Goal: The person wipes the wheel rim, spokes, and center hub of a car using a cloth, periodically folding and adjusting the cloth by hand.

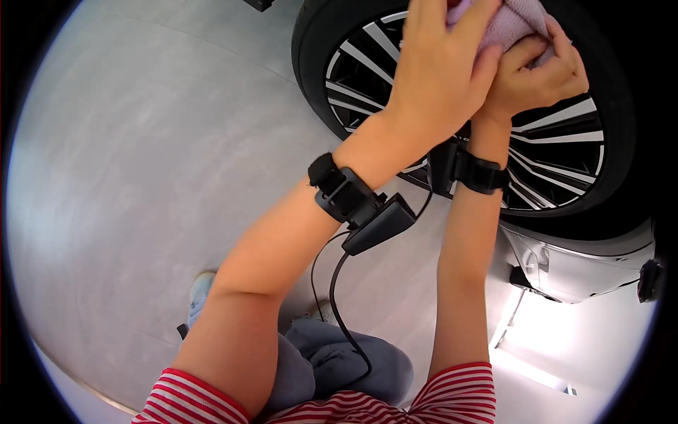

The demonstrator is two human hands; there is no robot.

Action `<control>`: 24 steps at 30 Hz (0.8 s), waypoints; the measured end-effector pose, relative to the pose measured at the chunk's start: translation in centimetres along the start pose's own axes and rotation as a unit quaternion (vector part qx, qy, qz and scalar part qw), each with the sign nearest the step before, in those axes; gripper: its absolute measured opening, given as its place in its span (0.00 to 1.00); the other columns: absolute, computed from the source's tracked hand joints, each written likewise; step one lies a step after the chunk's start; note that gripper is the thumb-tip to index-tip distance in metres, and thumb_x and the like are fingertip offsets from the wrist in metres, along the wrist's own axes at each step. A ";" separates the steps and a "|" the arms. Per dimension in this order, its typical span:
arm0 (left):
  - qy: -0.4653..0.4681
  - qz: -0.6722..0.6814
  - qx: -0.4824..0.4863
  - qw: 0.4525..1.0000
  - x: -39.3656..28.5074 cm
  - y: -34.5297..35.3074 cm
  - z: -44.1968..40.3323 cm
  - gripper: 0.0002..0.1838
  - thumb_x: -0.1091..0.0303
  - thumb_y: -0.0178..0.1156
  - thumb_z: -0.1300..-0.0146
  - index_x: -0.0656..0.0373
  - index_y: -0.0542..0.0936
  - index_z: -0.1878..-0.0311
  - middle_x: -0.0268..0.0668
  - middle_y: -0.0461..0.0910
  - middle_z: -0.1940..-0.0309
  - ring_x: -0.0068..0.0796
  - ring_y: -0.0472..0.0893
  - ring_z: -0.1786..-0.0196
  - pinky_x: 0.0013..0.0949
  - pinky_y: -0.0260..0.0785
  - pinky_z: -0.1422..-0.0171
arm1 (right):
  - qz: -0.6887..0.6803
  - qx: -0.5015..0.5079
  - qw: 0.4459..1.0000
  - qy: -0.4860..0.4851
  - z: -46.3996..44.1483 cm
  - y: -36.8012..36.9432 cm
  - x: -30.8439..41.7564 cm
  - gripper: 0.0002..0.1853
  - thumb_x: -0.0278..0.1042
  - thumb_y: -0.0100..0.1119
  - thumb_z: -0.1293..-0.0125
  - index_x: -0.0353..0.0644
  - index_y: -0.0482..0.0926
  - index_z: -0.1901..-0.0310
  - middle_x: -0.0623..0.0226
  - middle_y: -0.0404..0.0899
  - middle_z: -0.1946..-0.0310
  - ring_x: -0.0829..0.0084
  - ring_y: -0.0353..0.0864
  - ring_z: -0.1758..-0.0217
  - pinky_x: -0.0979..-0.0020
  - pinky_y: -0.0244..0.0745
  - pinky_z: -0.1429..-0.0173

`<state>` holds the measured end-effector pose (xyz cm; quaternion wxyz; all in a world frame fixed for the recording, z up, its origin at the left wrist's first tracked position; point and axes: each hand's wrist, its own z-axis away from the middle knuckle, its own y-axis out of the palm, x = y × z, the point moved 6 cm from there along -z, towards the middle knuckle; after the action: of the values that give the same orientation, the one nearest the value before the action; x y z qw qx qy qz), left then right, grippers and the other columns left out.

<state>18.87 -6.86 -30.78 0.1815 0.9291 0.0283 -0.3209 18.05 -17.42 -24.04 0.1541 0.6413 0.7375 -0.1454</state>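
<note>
Floor (141,162): grey and smooth, spreading to the left of the wheel (561,145), which has a black tyre and black-and-silver spokes.
Left sleeve (194,396): red and white stripes, well below and to the left of the wheel.
Jeans (346,353): blue, legs bent, below the wheel.
Left wrist strap (346,194): black, carrying a small dark box, just off the wheel's lower left edge.
Cable (335,297): black, looping down from that box, below the wheel.
Left hand (445,78): in front of the wheel's upper middle, fingers stretched onto the cloth (519,25), some tips cut off by the top edge; cannot tell whether they grip or only press.
Right sleeve (459,396): striped likewise, well below the wheel.
Right wrist strap (482,173): black, in front of the wheel's lower part.
Cloth: lilac, bunched between both hands, in front of the wheel's upper part.
Right hand (540,81): in front of the wheel's upper right, fingers curled around the cloth, gripping it.
Car panel (593,265): silvery, just below the wheel's right side.
</note>
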 end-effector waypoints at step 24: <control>0.004 -0.111 0.276 0.955 4.3 2.1 13.6 0.22 0.81 0.65 0.56 0.57 0.82 0.53 0.36 0.75 0.46 0.42 0.74 0.46 0.40 0.69 0.44 | -0.042 0.173 0.848 0.500 18.9 -10.7 1.5 0.11 0.24 0.59 0.37 0.37 0.79 0.53 0.61 0.79 0.57 0.65 0.78 0.54 0.68 0.73 0.50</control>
<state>14.69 -13.94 -42.63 -0.1192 0.9352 0.0418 -0.3309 8.07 -25.34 -41.69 -0.3551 0.6121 0.7037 0.0634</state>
